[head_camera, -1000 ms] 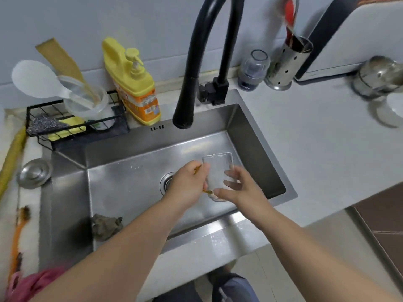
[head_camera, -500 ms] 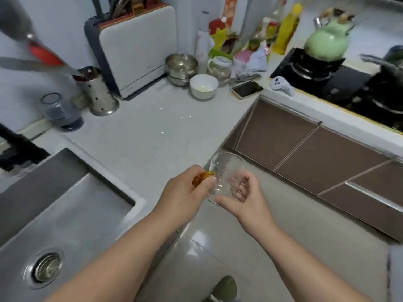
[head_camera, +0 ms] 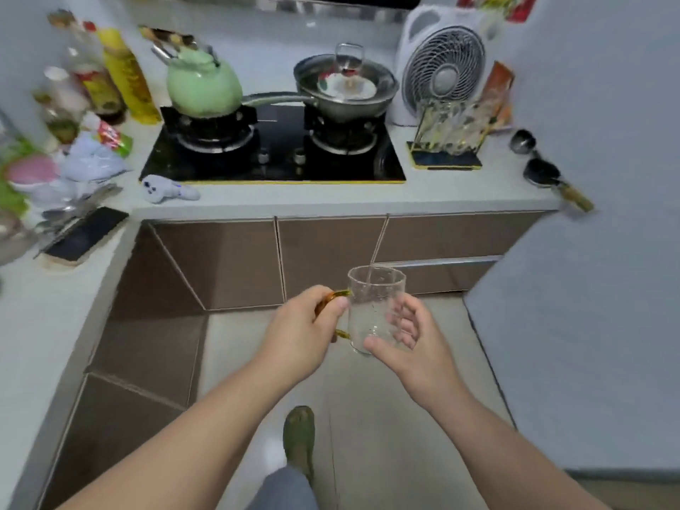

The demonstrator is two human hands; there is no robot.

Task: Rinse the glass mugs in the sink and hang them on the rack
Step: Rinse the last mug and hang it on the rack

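Glass mug (head_camera: 371, 307) upright between left hand (head_camera: 307, 331) and right hand (head_camera: 415, 340).

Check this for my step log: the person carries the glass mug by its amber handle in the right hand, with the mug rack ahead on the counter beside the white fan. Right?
Not quite. The head view shows the left hand gripping the amber handle of the glass mug; the right hand only cups the mug's body. The rest holds: the mug rack stands ahead on the counter beside the white fan.
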